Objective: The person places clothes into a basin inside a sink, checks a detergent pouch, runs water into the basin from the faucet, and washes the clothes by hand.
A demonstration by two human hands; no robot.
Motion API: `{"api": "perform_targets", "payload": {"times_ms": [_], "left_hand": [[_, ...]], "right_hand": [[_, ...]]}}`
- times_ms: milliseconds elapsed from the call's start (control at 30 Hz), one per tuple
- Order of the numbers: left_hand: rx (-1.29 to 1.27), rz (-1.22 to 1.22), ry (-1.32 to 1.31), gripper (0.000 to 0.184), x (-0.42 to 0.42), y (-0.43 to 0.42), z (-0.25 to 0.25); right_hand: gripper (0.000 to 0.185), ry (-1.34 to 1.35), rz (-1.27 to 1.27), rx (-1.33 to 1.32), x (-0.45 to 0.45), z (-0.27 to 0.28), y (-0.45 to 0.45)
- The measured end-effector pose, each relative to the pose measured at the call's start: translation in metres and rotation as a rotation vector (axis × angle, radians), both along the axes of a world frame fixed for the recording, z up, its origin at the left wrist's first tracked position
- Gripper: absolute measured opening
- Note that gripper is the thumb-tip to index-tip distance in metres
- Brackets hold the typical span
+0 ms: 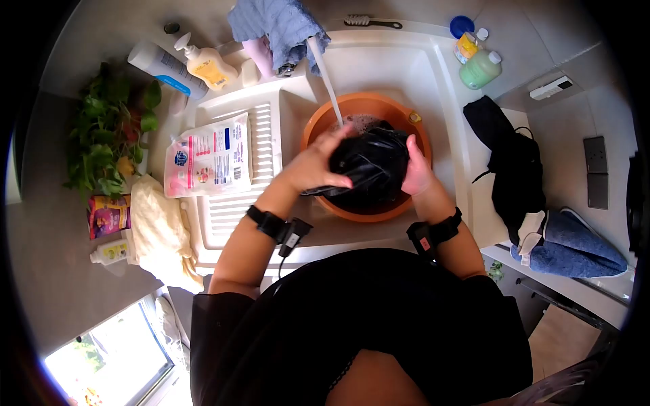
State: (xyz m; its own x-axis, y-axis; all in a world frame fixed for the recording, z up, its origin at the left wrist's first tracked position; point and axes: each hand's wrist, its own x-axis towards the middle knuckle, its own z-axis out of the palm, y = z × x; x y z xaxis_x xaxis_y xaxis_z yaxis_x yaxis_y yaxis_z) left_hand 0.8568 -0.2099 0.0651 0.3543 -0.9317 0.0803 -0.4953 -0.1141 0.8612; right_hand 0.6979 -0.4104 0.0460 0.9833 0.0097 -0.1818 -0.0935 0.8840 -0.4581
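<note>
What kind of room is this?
Probably a laundry room or washing corner: there's a big white sink with a ridged board, an orange basin under running water, and a pump bottle.

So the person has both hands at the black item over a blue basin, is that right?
Not quite: the head view shows that the basin is orange, not blue. The rest stands: the left hand and right hand are both at the black item over it.
</note>
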Motion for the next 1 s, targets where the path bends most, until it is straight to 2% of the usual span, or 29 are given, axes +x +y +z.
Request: {"api": "perform_targets", "payload": {"times_ms": [33, 67, 167, 200, 233, 267, 300, 333, 367, 433, 500, 567, 633, 667, 700, 767, 833, 900, 933, 1000], "left_hand": [[-0.012, -0.063, -0.014, 0.111, -0.010, -0.008, -0.003], [-0.074, -0.077, 0.180, 0.089, -0.020, -0.016, -0.005], [0.039, -0.047, 0.277, 0.059, -0.021, -0.017, -0.015], [-0.041, -0.004, 0.159, 0.037, -0.016, -0.015, -0.027], [-0.200, 0.104, 0.254, 0.030, -0.017, -0.012, -0.039], [-0.242, 0.198, 0.684, 0.030, -0.016, -0.006, -0.044], [-0.278, 0.293, 1.115, 0.034, -0.016, -0.001, -0.049], [-0.405, 0.449, 1.261, 0.036, -0.018, 0.000, -0.055], [-0.410, 0.513, 1.228, 0.039, -0.020, -0.002, -0.053], [-0.418, 0.639, 1.162, 0.046, -0.027, -0.010, -0.048], [-0.379, 0.558, 1.128, 0.071, -0.046, -0.023, -0.017], [-0.310, 0.320, 0.729, 0.074, -0.062, -0.034, -0.041], [-0.260, 0.110, 0.278, 0.078, -0.081, -0.037, -0.021], [-0.232, 0.042, 0.236, 0.081, -0.088, -0.037, -0.011], [-0.238, 0.004, 0.226, 0.077, -0.093, -0.035, -0.009], [-0.225, 0.027, 0.095, 0.063, -0.100, -0.034, -0.011], [-0.265, 0.190, -0.044, 0.041, -0.104, -0.040, -0.032], [-0.233, 0.296, -0.005, 0.021, -0.101, -0.042, -0.027], [-0.230, 0.372, 0.002, 0.019, -0.102, -0.045, -0.029], [-0.185, 0.479, 0.007, 0.017, -0.100, -0.049, -0.031]], "right_hand": [[0.057, -0.005, 0.008, 0.025, 0.003, 0.003, 0.004], [0.058, 0.029, 0.027, 0.017, 0.004, 0.002, 0.006], [0.050, 0.086, 0.092, -0.106, -0.001, 0.009, 0.003], [0.046, 0.082, 0.080, -0.325, -0.004, 0.013, -0.001], [0.043, 0.077, 0.068, -0.542, -0.009, 0.015, -0.006], [0.040, 0.070, 0.056, -0.759, -0.012, 0.016, -0.009], [0.038, 0.072, 0.010, -0.769, -0.015, 0.014, -0.011], [0.037, 0.072, -0.035, -0.779, -0.017, 0.009, -0.013], [0.035, 0.071, -0.081, -0.789, -0.018, 0.007, -0.013], [0.036, 0.113, -0.226, -0.329, -0.014, 0.000, 0.004], [0.037, 0.099, -0.366, -0.073, -0.001, -0.001, 0.028], [0.046, 0.127, -0.400, 0.004, 0.006, -0.032, 0.035], [0.055, 0.139, -0.366, 0.055, 0.006, -0.050, 0.036], [0.061, 0.191, -0.334, 0.057, 0.005, -0.038, 0.035], [0.067, 0.243, -0.302, 0.058, 0.003, -0.020, 0.035], [0.065, 0.288, -0.172, 0.147, -0.004, -0.008, 0.039], [0.048, 0.164, -0.275, 0.133, 0.001, -0.037, 0.049], [0.037, 0.327, -0.433, 0.039, 0.007, -0.061, 0.056], [0.029, 0.330, -0.394, 0.042, 0.005, -0.068, 0.053], [0.029, 0.481, -0.409, -0.192, 0.009, -0.041, 0.061]]}}
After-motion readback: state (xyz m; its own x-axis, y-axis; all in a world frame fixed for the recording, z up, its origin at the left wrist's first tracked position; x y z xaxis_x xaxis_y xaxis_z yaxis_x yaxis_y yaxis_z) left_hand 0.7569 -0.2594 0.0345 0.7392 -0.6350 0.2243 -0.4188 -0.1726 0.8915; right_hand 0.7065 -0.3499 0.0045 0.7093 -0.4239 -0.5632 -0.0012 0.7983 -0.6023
